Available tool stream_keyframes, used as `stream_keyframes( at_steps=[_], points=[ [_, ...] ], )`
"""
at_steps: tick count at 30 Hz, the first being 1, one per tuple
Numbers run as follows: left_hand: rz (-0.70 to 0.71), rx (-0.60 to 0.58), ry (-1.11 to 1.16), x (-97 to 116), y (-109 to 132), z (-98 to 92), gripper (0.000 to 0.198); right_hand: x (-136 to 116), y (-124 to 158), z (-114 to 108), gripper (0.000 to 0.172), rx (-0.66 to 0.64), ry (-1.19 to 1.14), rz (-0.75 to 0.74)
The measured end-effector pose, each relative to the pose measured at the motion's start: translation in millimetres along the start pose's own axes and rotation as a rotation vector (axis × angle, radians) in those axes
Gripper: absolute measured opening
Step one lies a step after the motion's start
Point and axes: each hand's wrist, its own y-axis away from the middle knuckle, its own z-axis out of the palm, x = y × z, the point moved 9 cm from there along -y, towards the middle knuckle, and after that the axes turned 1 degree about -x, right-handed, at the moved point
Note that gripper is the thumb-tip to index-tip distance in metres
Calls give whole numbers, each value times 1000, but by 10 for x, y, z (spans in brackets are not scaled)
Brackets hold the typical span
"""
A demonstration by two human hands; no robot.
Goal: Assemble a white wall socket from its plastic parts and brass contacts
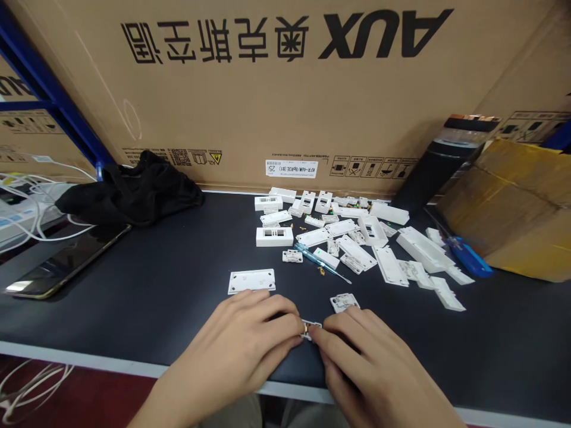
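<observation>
Near the table's front edge, my left hand (256, 339) grips one end of a small white plastic piece (306, 334) with brass-coloured metal inside. My right hand (370, 356) is closed at its other end, the index fingertip pressing on the metal; both hands hide much of the piece. Just beyond my right fingers lies a similar white plastic insert (344, 302). A flat white cover plate (252, 279) with corner holes rests beyond my left knuckles. Farther off, a translucent blue screwdriver (322, 261) lies beside a white rectangular housing (275, 237).
Several white plastic parts (392, 266) are scattered at the back right. A black bottle (426, 169), a blue-handled screwdriver (470, 257) and a taped box (513, 208) stand or lie at the right. At left are a phone (66, 261), black cloth (134, 193) and white cables (35, 208).
</observation>
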Motion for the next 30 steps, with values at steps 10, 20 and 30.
stream_keyframes(
  at_steps=[10,20,30],
  points=[
    [-56,4,23,-54,24,12,15,-28,37,-15,19,50,45,-31],
    [-59,-16,42,-58,33,28,15,-46,37,-56,21,52,48,-29],
    [-55,-23,77,-55,28,26,14,-7,41,26,19,-10,33,-9]
  ],
)
